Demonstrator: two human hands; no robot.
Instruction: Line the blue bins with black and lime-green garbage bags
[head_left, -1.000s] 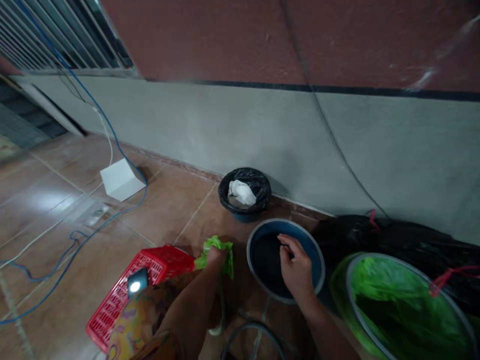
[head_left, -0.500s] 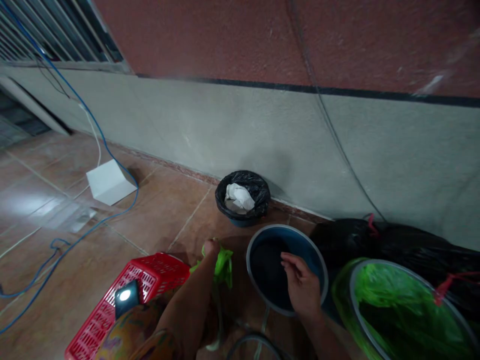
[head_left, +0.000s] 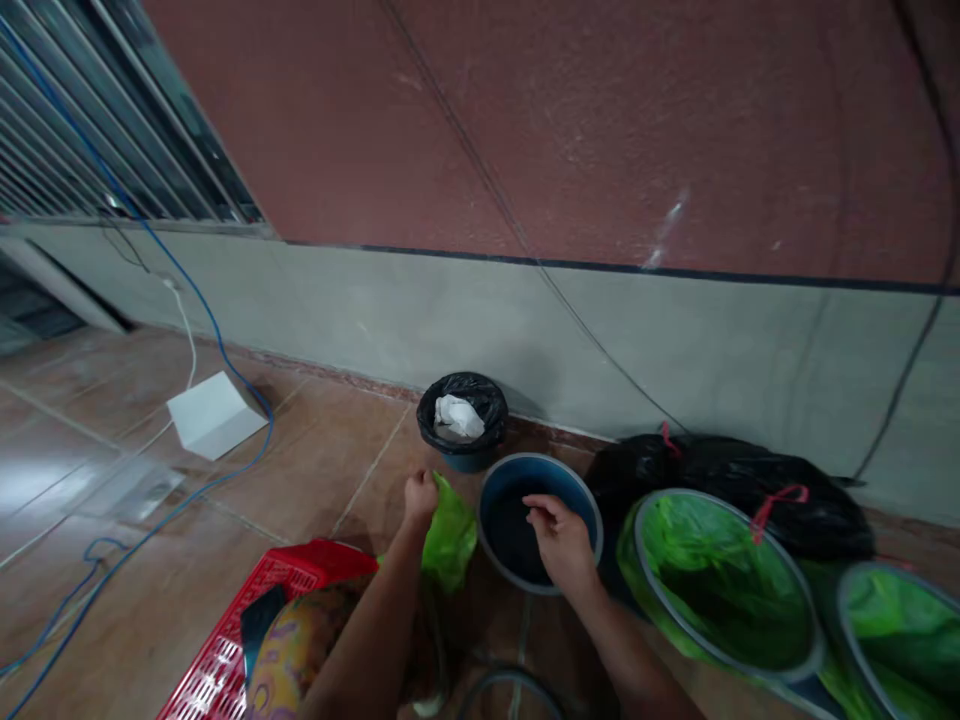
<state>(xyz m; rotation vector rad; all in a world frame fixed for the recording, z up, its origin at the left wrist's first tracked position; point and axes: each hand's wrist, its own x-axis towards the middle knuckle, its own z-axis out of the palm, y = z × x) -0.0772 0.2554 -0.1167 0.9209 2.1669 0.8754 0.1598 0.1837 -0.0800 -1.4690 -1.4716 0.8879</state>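
My left hand is closed round the top of a bright green plastic bag, which hangs down beside a blue bin with a dark inside. My right hand hovers over that bin's opening, fingers curled together; whether they pinch anything I cannot make out. Both hands are low, just above the tiled floor.
A small bin lined with a black bag holds white paper by the wall. Two bins lined in green stand at right, with tied black sacks behind. A red basket lies at bottom left. A white box and blue cable lie at left.
The view has tilted up and pulled back, bringing a second green-lined bin into sight. The green bag has dropped open from a crumpled wad to a hanging shape. My right hand stays over the blue bin.
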